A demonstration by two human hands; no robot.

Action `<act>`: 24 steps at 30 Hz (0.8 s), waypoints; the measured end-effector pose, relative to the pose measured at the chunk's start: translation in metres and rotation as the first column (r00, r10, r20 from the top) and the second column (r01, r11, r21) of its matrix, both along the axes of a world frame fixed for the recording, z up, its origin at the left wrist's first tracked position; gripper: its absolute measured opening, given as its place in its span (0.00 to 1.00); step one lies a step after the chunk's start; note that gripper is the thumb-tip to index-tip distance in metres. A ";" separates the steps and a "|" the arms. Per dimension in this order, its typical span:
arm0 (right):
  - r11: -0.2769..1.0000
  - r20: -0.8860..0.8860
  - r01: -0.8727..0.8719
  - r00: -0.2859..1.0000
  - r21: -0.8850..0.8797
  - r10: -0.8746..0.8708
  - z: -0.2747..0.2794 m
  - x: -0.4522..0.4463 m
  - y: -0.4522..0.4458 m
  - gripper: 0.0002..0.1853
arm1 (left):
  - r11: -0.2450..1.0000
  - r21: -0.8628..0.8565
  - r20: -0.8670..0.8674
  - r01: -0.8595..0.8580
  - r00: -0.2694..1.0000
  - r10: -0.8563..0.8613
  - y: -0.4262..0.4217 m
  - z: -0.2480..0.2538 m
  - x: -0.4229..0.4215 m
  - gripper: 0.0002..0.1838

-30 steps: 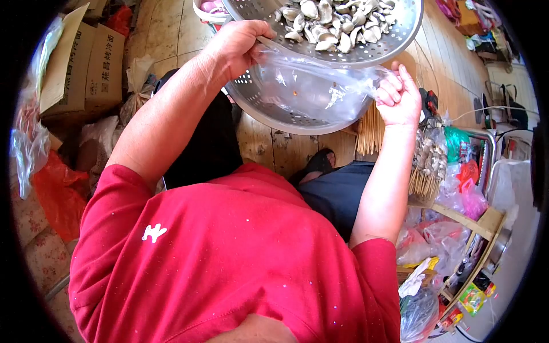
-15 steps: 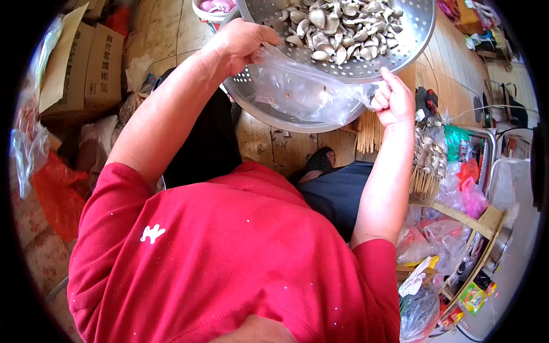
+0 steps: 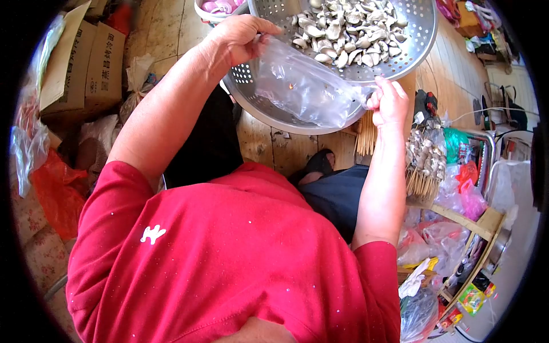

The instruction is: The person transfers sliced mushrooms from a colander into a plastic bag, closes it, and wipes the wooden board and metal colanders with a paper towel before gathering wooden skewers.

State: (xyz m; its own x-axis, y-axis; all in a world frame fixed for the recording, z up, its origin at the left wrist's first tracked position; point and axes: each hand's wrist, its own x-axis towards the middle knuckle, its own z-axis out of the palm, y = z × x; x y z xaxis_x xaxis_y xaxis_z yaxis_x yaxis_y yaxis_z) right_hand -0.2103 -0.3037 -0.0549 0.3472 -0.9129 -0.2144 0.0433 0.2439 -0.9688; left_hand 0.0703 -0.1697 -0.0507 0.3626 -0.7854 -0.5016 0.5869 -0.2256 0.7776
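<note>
Far left, here's an open cardboard box (image 3: 74, 71), with a red plastic bag (image 3: 57, 191) slumped below it, both well apart from the work. Next comes the left hand (image 3: 243, 40), and it's clamped on the upper-left end of the clear bag (image 3: 306, 88), fingers closed round the plastic. A bucket (image 3: 210, 16) with pink things in it peeks out just beyond that wrist.

Now the middle, and this is the relation that counts: the clear bag hangs between the two hands, to the right of one and to the left of the other, its long axis sloping down from upper left to lower right. Neither hand is nearer; each has an end! Behind it sits the lower colander (image 3: 243, 74); whether plastic touches metal, I can't tell. Overlapping that, farther from the body, is the upper colander (image 3: 422, 34), with pale grey mushrooms (image 3: 354, 34) heaped in it. Its near rim runs close along the clear bag's far edge, the tightest neighbour on that side.

Over to the right hand (image 3: 390, 103), pinching the bunched lower-right end, knuckles near that rim. Bare sticks (image 3: 366, 134) stand just below it, and beyond the forearm lie loaded skewers (image 3: 426, 154), then a green bag (image 3: 456, 143). Between the hands, only the plastic.
</note>
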 end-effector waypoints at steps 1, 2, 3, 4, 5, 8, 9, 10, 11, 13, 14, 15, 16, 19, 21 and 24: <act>1.000 0.002 -0.001 1.000 -0.003 0.001 -0.001 0.000 0.000 0.09 | 0.999 0.001 -0.023 -0.034 0.999 0.034 -0.001 0.003 0.000 0.07; 0.999 -0.022 0.005 1.000 -0.034 -0.006 -0.003 0.001 0.001 0.09 | 0.998 0.004 -0.047 -0.068 0.997 0.068 -0.001 0.005 0.001 0.08; 0.998 -0.045 0.010 0.999 -0.066 -0.013 -0.004 0.001 0.001 0.08 | 0.998 -0.001 -0.046 -0.070 0.996 0.070 0.000 0.010 0.000 0.08; 0.998 -0.045 0.008 0.999 -0.069 -0.011 -0.005 0.002 0.002 0.08 | 0.994 0.013 -0.049 -0.108 0.993 0.108 0.002 0.016 -0.001 0.10; 0.997 -0.058 0.023 0.998 -0.079 -0.028 -0.006 0.003 0.004 0.08 | 0.989 0.029 -0.052 -0.144 0.988 0.146 0.003 0.019 -0.002 0.12; 0.994 -0.084 0.022 0.996 -0.107 -0.031 -0.003 0.006 0.009 0.08 | 0.974 0.097 -0.081 -0.203 0.974 0.211 -0.001 0.021 0.001 0.15; 0.993 -0.084 0.021 0.996 -0.117 -0.031 -0.005 0.007 0.007 0.07 | 0.974 0.093 -0.079 -0.206 0.974 0.213 -0.003 0.020 0.002 0.15; 0.992 -0.086 0.020 0.996 -0.126 -0.031 -0.007 0.008 0.007 0.07 | 0.978 0.086 -0.089 -0.188 0.977 0.195 -0.003 0.018 0.003 0.15; 0.991 -0.084 0.019 0.996 -0.130 -0.030 -0.007 0.007 0.005 0.07 | 0.983 0.076 -0.100 -0.169 0.979 0.176 -0.004 0.016 0.003 0.15; 0.991 -0.078 0.064 0.994 -0.115 -0.073 -0.005 0.009 0.003 0.08 | 0.990 0.052 -0.110 -0.129 0.985 0.134 0.000 0.014 0.002 0.15; 0.991 -0.078 0.065 0.994 -0.115 -0.074 -0.003 0.008 0.003 0.08 | 0.996 0.038 -0.120 -0.086 0.989 0.090 0.002 0.015 0.001 0.15; 0.990 -0.096 0.052 0.993 -0.134 -0.065 -0.003 0.006 0.005 0.08 | 0.989 0.059 -0.100 -0.134 0.985 0.139 0.001 0.015 -0.003 0.15; 0.988 -0.114 0.037 0.992 -0.153 -0.054 -0.004 0.004 0.006 0.07 | 0.989 0.062 -0.100 -0.136 0.985 0.142 -0.002 0.013 -0.004 0.15; 0.981 -0.134 0.038 0.989 -0.188 -0.064 -0.003 0.005 0.008 0.06 | 0.975 0.131 -0.102 -0.182 0.975 0.196 -0.009 0.007 -0.004 0.15; 0.979 -0.138 0.032 0.989 -0.203 -0.061 0.000 0.004 0.004 0.06 | 0.989 0.111 -0.141 -0.095 0.984 0.110 -0.008 0.009 -0.005 0.16; 0.975 -0.192 0.007 0.980 -0.220 -0.050 0.002 -0.003 -0.001 0.07 | 0.998 0.051 -0.160 -0.043 0.986 0.051 -0.001 0.015 -0.011 0.17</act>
